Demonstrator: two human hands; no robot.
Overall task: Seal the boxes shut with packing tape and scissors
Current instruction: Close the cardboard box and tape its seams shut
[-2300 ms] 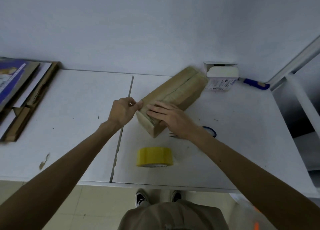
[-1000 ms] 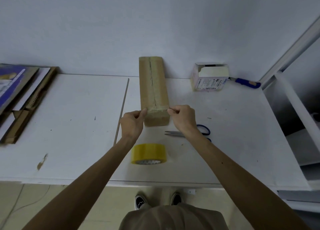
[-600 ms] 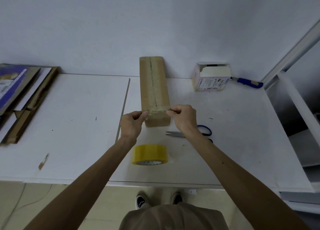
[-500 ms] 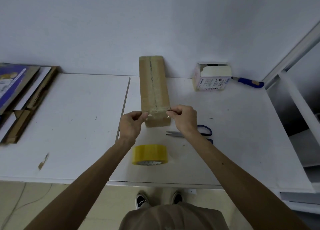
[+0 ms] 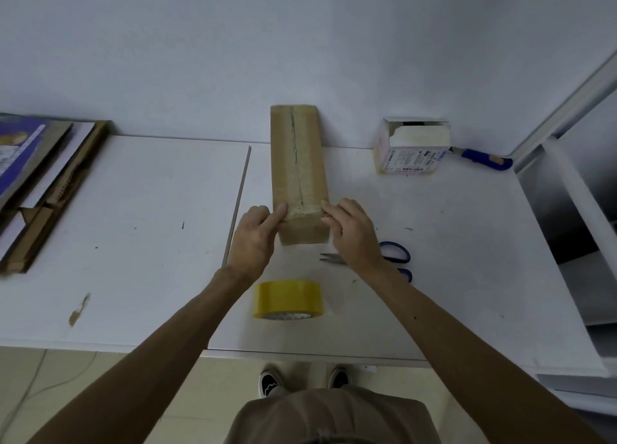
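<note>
Our left hand [image 5: 255,240] presses straight fingers [image 5: 278,210] against the box [image 5: 297,163]'s near end; our right hand [image 5: 350,231] curls fingers there, maybe pinching.

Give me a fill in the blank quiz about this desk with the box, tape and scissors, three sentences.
1. The roll of packing tape is ____ in colour.
2. The scissors have ____ handles.
3. The left hand and the right hand touch the long cardboard box at its ____ end.
Missing words: yellow; blue; near.
</note>
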